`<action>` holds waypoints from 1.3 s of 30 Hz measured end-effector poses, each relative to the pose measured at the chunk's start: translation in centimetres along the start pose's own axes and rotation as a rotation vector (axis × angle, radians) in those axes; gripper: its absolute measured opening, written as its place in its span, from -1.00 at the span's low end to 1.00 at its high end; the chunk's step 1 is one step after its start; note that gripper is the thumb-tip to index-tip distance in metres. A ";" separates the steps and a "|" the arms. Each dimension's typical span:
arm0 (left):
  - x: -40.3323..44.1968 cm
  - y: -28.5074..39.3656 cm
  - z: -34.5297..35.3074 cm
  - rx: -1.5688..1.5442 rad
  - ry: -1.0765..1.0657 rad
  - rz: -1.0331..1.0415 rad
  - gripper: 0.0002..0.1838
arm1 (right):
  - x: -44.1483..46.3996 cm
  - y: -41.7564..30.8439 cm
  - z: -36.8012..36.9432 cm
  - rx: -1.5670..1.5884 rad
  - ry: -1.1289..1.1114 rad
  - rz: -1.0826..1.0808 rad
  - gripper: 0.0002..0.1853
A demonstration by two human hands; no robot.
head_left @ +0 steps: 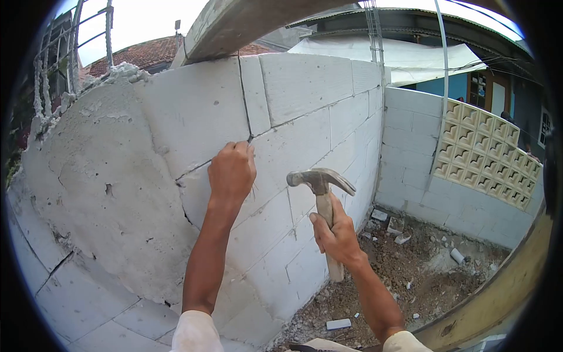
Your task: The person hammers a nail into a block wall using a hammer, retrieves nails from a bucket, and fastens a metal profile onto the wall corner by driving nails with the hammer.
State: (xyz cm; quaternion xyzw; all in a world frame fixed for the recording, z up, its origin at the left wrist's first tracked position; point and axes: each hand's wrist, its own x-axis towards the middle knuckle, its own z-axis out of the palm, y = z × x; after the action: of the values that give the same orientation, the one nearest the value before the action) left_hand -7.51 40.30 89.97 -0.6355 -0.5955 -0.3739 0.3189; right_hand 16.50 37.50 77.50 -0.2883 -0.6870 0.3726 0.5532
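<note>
My right hand (338,233) is wrapped round the wooden handle of a claw hammer (317,180). The hammer stands upright in front of the wall, its striking face to the left and its claw to the right, apart from the blocks. Against the white block wall (305,138), my left hand (233,172) is closed in a pinch where a dark vertical joint meets a horizontal one. A small dark tip (250,139) shows just above those fingers; what they hold is too hidden to name.
A concrete beam (246,26) rests on the wall top above. Rough plaster (111,193) covers the wall at left, below exposed rebar (73,47). Rubble lies on the dirt ground (404,270). A patterned vent-block panel (487,149) stands at right, and a wooden plank (498,293) crosses lower right.
</note>
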 end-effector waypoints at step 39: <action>10.0 10.5 -19.1 -0.880 0.417 0.610 -0.29 | -63.9 22.1 0.2 -0.501 -0.256 1.619 -0.59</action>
State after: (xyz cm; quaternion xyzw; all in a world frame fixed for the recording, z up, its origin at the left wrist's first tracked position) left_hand 1.22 28.28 108.84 -0.7643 -0.0979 -0.5951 0.2284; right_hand 30.07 -1.91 24.30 -0.7596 -0.3886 0.5196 -0.0450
